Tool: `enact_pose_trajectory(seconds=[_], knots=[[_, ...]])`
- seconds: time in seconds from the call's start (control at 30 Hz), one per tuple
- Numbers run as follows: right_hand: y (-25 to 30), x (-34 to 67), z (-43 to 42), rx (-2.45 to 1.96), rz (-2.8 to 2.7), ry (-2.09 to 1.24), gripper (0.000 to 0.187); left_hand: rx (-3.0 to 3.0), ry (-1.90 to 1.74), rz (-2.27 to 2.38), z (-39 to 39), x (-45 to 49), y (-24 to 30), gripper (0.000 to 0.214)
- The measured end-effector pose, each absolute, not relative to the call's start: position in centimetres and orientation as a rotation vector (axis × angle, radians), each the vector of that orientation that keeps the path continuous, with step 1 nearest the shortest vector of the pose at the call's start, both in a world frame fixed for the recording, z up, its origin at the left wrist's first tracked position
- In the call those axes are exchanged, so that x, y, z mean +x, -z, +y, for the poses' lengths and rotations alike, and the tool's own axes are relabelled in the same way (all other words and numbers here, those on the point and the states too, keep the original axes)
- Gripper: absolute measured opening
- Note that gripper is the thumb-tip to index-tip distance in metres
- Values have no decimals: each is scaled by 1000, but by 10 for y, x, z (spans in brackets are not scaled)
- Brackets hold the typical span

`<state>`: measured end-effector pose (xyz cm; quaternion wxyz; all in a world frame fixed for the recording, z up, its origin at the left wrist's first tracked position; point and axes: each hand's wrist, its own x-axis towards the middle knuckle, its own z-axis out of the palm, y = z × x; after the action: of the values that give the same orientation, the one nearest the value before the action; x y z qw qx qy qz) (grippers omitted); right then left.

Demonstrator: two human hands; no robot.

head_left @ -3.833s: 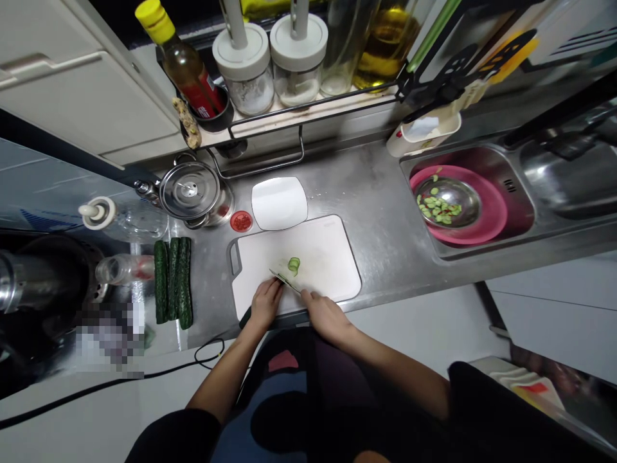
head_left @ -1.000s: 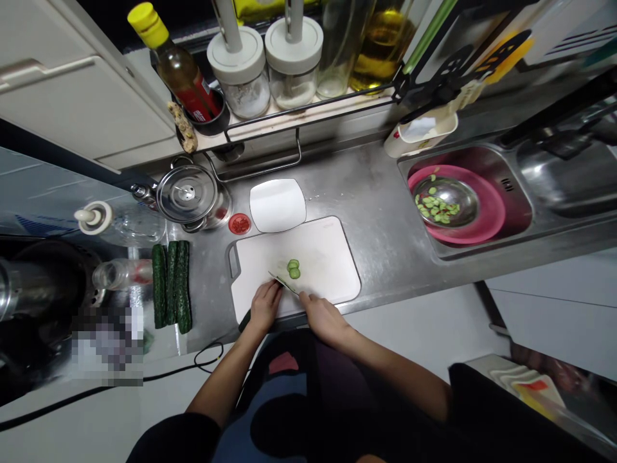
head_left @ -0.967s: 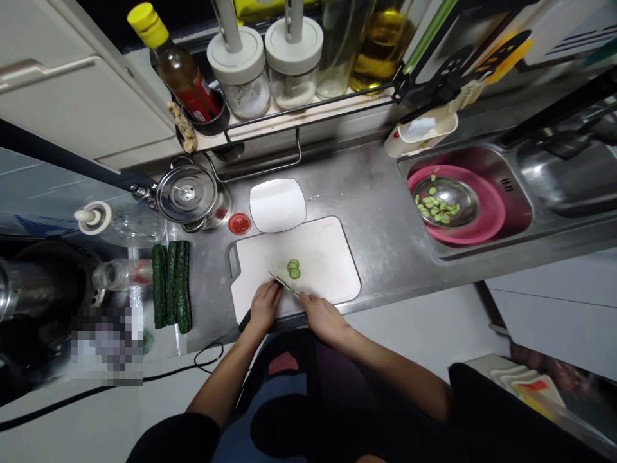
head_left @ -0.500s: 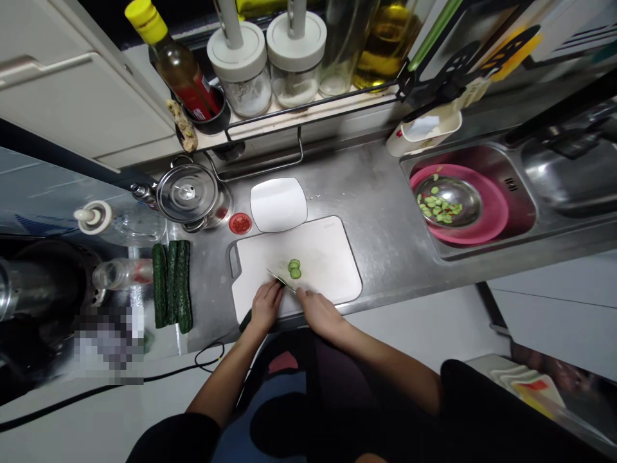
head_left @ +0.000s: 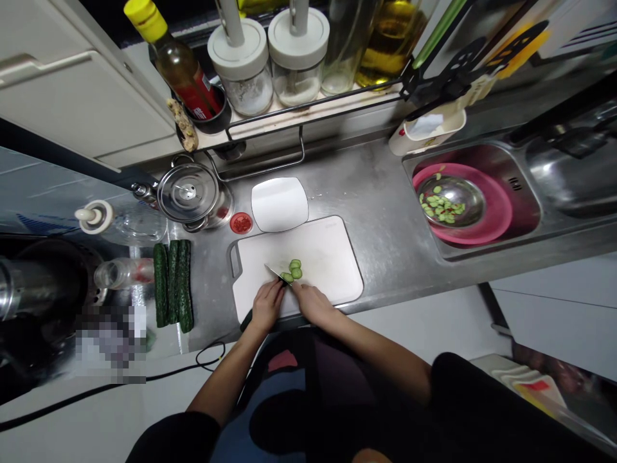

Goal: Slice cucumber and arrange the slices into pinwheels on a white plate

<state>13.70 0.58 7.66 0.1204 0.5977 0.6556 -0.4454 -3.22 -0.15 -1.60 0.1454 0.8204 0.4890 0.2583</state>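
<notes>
1. Firstly, by the near-left corner of the cutting board (head_left: 332, 263), the dark end of a cucumber (head_left: 246, 319) juts out beside the left wrist, its long axis slanting toward the board's middle.
2. The left hand (head_left: 267, 305) lies over it, back up, fingers bent and clasping it against the board.
3. The right hand (head_left: 314, 304), above the near edge, is wrapped round the handle of the knife (head_left: 274, 270), forearm angling in from the right.
4. The blade points far-left, across the cucumber's line, just beyond the left fingertips.
5. Past it, near the board's middle, lie green slices (head_left: 295, 272).

Cucumber slices (head_left: 295, 270) on cutting board (head_left: 332, 257); plate (head_left: 279, 204) behind.
</notes>
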Motion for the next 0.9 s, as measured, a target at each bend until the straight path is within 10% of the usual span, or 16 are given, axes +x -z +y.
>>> enact_pose_trajectory(seconds=[0.9], knots=[[-113, 148, -18, 1700, 1884, 1177, 37, 2388, -813, 1411, -6, -33, 16, 24]])
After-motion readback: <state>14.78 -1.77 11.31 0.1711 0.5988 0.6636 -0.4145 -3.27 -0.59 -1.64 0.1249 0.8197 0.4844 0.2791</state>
